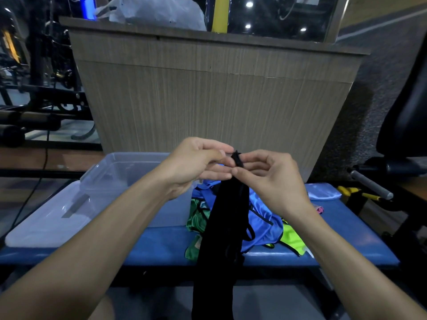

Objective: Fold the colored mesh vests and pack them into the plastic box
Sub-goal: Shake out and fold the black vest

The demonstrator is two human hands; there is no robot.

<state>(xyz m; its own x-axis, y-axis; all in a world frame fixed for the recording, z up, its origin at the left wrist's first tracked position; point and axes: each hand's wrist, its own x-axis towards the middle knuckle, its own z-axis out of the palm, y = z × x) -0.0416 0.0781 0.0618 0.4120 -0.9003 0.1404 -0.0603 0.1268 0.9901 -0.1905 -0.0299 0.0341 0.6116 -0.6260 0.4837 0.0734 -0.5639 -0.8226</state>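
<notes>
Black vest (221, 227) hanging long, pinched by both hands

Black mesh vest (227, 218) hangs long and bunched, its top edge held up high, tail dropping past the blue bench's (161, 245) front edge. Blue vest (263, 218), green vest (196, 218) and neon-yellow vest (291, 239) lie heaped mid-bench. Clear plastic box (115, 174) sits open toward the left end.

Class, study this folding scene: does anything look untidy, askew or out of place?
Yes. The coloured vests lie in a crumpled, tangled heap on the blue bench, unfolded. The plastic box beside them appears to hold none. Both hands pinch a black vest, which hangs bunched.
</notes>
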